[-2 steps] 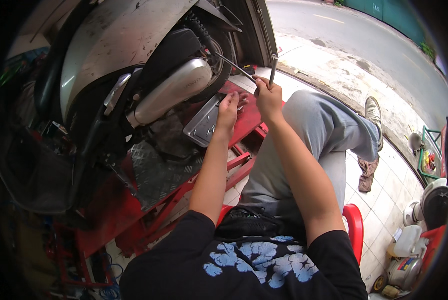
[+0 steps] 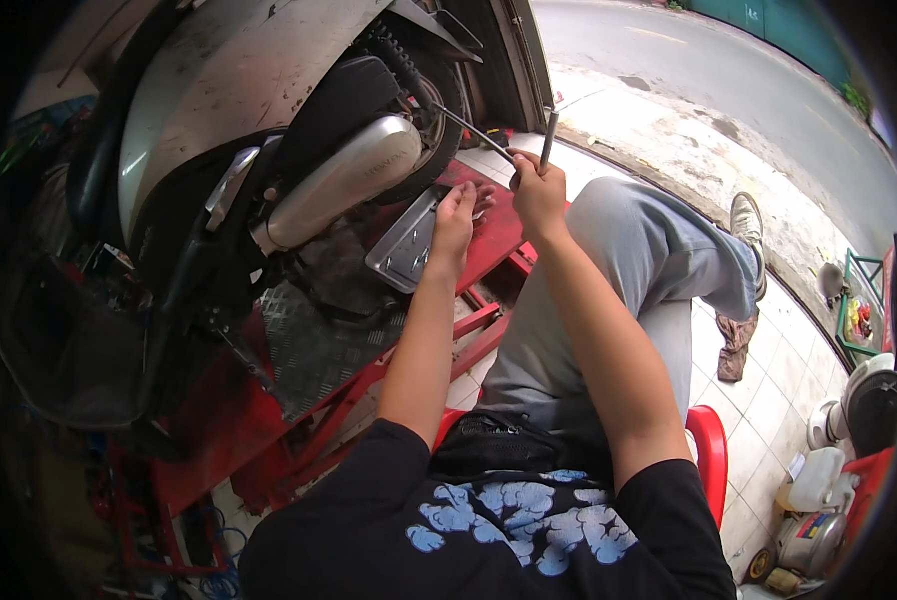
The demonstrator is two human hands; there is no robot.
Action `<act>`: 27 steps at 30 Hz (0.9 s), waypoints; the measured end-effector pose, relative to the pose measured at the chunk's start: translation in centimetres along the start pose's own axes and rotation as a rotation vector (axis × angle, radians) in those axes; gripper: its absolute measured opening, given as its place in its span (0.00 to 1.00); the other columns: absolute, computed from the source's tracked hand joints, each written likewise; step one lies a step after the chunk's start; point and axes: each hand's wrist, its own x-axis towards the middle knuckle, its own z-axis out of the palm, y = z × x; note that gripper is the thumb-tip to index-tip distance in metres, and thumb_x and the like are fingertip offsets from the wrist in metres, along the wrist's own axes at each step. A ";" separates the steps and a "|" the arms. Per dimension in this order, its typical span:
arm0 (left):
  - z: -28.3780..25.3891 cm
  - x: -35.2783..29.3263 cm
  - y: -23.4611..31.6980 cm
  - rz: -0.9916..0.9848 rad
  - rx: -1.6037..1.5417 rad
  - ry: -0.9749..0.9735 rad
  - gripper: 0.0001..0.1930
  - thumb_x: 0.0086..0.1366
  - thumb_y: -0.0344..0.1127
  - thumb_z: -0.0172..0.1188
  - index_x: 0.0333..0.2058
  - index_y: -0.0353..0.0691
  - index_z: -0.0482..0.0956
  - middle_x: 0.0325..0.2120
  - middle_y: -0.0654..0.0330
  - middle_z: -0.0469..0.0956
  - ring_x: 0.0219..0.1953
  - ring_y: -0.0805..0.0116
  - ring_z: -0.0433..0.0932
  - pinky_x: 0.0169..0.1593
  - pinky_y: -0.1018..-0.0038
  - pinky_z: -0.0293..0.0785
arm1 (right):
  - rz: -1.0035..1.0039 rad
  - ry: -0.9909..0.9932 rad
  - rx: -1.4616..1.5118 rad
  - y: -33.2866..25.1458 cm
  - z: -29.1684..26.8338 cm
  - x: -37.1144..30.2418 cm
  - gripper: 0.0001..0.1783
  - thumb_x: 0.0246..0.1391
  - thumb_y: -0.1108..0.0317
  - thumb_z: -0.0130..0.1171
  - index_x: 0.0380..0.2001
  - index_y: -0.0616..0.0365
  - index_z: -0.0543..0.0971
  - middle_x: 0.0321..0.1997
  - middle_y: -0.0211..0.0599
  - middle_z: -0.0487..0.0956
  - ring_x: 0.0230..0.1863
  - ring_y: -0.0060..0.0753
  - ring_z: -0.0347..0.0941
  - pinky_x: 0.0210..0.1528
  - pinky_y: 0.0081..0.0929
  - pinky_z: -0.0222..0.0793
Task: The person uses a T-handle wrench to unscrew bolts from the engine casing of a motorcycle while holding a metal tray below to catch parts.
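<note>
My right hand [image 2: 540,200] is closed around a metal wrench [image 2: 476,133] with a long thin shaft and a handle bar rising from the fist. Its shaft slants up and left to the rear wheel area of a scooter [image 2: 343,180], close to the shock absorber; where exactly the tip sits I cannot make out. My left hand [image 2: 455,225] holds nothing, its fingers apart and partly curled. It hovers by a silver metal tray [image 2: 396,250] with small metal parts in it, covering the tray's right side.
Under the scooter is a red lift platform [image 2: 493,225] with a dark tread plate. My jeans-covered legs [image 2: 608,270] lie to the right, above a red stool [image 2: 708,455]. A brown rag [image 2: 736,345], a white jug [image 2: 820,482] and a metal tank [image 2: 806,548] are on the tiles.
</note>
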 end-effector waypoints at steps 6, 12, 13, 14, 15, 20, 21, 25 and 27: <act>0.2 0.2 -0.7 -0.027 0.003 0.019 0.18 0.73 0.48 0.47 0.51 0.43 0.72 0.44 0.65 0.80 0.43 0.77 0.77 0.45 0.77 0.69 | 0.110 0.005 -0.065 1.0 -0.6 0.6 0.14 0.58 0.67 0.52 0.37 0.68 0.81 0.16 0.27 0.72 0.17 0.17 0.65 0.21 0.22 0.59; 0.1 0.4 -1.1 -0.035 -0.016 0.020 0.18 0.72 0.48 0.48 0.50 0.41 0.72 0.41 0.66 0.80 0.39 0.81 0.76 0.39 0.82 0.67 | 0.133 -0.065 -0.019 1.5 0.3 0.7 0.14 0.62 0.67 0.50 0.43 0.65 0.79 0.15 0.25 0.68 0.13 0.16 0.59 0.15 0.19 0.53; 0.0 0.3 -1.1 -0.036 -0.017 0.023 0.18 0.72 0.48 0.49 0.50 0.42 0.72 0.41 0.66 0.80 0.39 0.80 0.76 0.39 0.82 0.67 | 0.140 -0.075 -0.003 1.3 0.5 0.5 0.14 0.62 0.67 0.50 0.44 0.66 0.79 0.15 0.25 0.68 0.13 0.16 0.59 0.15 0.19 0.53; -0.1 0.3 -1.1 -0.038 -0.018 0.026 0.18 0.72 0.49 0.49 0.50 0.42 0.72 0.41 0.67 0.80 0.39 0.80 0.76 0.39 0.82 0.68 | 0.124 -0.079 0.011 1.2 0.7 0.3 0.15 0.63 0.67 0.50 0.44 0.66 0.79 0.16 0.25 0.68 0.14 0.16 0.59 0.15 0.19 0.54; -0.1 0.2 -1.1 -0.038 -0.021 0.029 0.19 0.72 0.49 0.49 0.50 0.42 0.72 0.41 0.67 0.79 0.39 0.80 0.76 0.39 0.82 0.68 | 0.107 -0.084 0.021 1.1 0.9 0.0 0.15 0.63 0.67 0.50 0.44 0.67 0.79 0.16 0.25 0.69 0.14 0.15 0.60 0.16 0.19 0.54; -0.5 0.2 -1.0 -0.022 -0.001 0.043 0.21 0.71 0.51 0.50 0.51 0.42 0.72 0.43 0.66 0.79 0.41 0.78 0.76 0.41 0.80 0.68 | -0.031 -0.125 0.002 1.4 1.5 -0.2 0.16 0.64 0.67 0.50 0.45 0.68 0.78 0.17 0.23 0.68 0.18 0.13 0.61 0.19 0.18 0.56; -0.7 0.3 -1.2 -0.019 -0.002 0.043 0.21 0.71 0.52 0.50 0.51 0.42 0.72 0.43 0.65 0.78 0.42 0.78 0.76 0.41 0.80 0.68 | -0.044 -0.128 -0.006 1.1 1.7 -0.5 0.16 0.64 0.67 0.49 0.46 0.68 0.78 0.18 0.22 0.68 0.19 0.13 0.61 0.20 0.17 0.56; -0.7 0.3 -1.3 -0.017 -0.002 0.037 0.21 0.71 0.51 0.50 0.52 0.41 0.72 0.43 0.65 0.78 0.42 0.78 0.76 0.41 0.80 0.68 | -0.066 -0.131 -0.034 0.2 1.9 -1.3 0.17 0.65 0.66 0.49 0.47 0.68 0.78 0.18 0.21 0.68 0.20 0.12 0.61 0.22 0.17 0.57; -0.6 0.2 -1.1 -0.023 0.007 0.056 0.21 0.71 0.51 0.50 0.51 0.41 0.72 0.43 0.65 0.78 0.42 0.78 0.76 0.41 0.80 0.68 | -0.105 -0.143 -0.115 0.7 1.7 -0.7 0.17 0.65 0.66 0.49 0.47 0.68 0.78 0.19 0.21 0.68 0.20 0.12 0.61 0.21 0.17 0.57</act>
